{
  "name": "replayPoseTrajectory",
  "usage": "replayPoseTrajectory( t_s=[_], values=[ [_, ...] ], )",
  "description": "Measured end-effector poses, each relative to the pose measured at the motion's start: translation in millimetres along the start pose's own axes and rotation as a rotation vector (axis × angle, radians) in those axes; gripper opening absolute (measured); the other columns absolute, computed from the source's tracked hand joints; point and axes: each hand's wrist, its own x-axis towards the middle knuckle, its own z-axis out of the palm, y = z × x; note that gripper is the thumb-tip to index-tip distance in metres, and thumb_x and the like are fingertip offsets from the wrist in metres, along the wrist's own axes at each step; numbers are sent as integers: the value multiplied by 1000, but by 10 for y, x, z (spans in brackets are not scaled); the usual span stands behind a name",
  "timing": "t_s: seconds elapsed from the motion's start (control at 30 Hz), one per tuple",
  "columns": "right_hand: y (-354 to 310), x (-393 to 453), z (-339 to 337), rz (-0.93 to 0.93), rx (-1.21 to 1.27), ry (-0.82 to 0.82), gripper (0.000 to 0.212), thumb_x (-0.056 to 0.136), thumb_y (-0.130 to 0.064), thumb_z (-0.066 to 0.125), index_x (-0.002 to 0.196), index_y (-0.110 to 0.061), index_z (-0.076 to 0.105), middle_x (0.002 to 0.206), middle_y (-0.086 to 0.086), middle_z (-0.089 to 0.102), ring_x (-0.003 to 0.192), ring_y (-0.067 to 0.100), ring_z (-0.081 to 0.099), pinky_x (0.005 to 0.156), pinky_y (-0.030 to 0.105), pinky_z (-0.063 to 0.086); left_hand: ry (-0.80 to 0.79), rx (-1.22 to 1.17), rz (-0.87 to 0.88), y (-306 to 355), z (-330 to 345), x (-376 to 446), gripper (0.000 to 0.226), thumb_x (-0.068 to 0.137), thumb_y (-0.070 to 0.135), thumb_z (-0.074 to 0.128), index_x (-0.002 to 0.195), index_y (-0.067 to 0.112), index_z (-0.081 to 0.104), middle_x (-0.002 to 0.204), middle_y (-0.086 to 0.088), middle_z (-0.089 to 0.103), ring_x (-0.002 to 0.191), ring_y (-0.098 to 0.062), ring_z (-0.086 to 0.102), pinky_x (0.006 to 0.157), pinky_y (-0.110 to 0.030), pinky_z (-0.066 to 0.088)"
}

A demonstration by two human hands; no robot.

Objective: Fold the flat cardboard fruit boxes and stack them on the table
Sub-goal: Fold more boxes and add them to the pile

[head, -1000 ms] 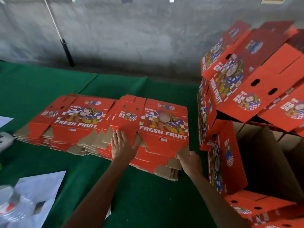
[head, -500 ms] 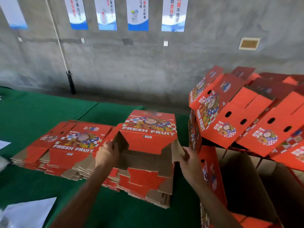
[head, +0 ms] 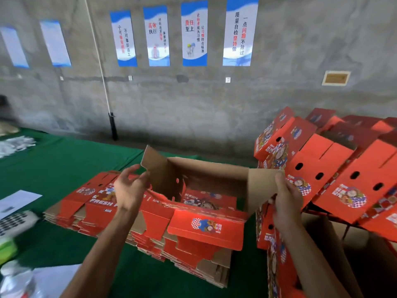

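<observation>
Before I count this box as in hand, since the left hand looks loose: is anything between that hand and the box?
Nothing visible. The left hand sits at the opened box's left flap; contact unclear. The right hand grips its right flap.
</observation>
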Motion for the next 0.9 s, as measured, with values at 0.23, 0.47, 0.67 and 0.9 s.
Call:
replayPoseTrajectory(
  t_s=[0.23, 0.47, 0.67, 0.9],
  values=[
    [60, -34, -53, 28, 39, -26, 30, 100, -36, 64, 75, -39, 79, 73, -10, 76, 61, 5, 70, 49, 21, 53, 171, -200, 42, 73, -53, -86, 6, 97, 15, 64, 102, 12, 67, 78, -9, 61, 73, -18, 55, 68, -35, 43],
    [208, -258, -55, -50, -80, -269, 16, 96, -10, 60, 100, -19, 73, 108, 3, 73, 104, 19, 65, 98, 40, 44, 211, 132, 195, -108, 113, -379, 45, 97, -2, 48, 136, 15, 65, 111, -14, 71, 89, -22, 66, 83, -35, 51],
    [226, -324, -94, -122, -289, -450, 24, 86, -29, 65, 87, -6, 59, 80, 1, 61, 73, 9, 58, 66, 12, 42, -38, 123, 232, -236, 350, -631, 57, 96, 50, 37, 132, 17, 66, 133, 1, 66, 128, -12, 57, 112, -37, 44],
    [377, -288, -248, -62, -479, -678, 50, 89, -72, 58, 97, -24, 68, 102, -2, 70, 106, 11, 65, 92, 30, 42, -186, 546, 273, -628, 455, -768, 97, 76, 88, 56, 150, 27, 45, 160, 6, 38, 145, -12, 37, 112, -29, 35]
  ],
)
